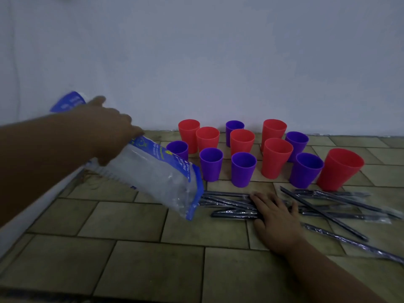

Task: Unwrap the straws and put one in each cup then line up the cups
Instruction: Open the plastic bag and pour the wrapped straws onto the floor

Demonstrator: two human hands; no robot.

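Observation:
Several red cups [276,157] and purple cups [243,169] stand upright in a loose cluster near the wall. In front of them several dark straws [323,213], each in clear wrapping, lie scattered on the tiled surface. My left hand [109,127] grips a clear plastic bag with blue edges [159,178], held tilted with its open end down over the left end of the straw pile. With its fingers straight, my right hand [275,212] rests flat on the straws.
The brown tiled surface [135,219] stretches toward me in front of the straws. A pale wall [218,62] rises right behind the cups. A light edge runs along the far left side.

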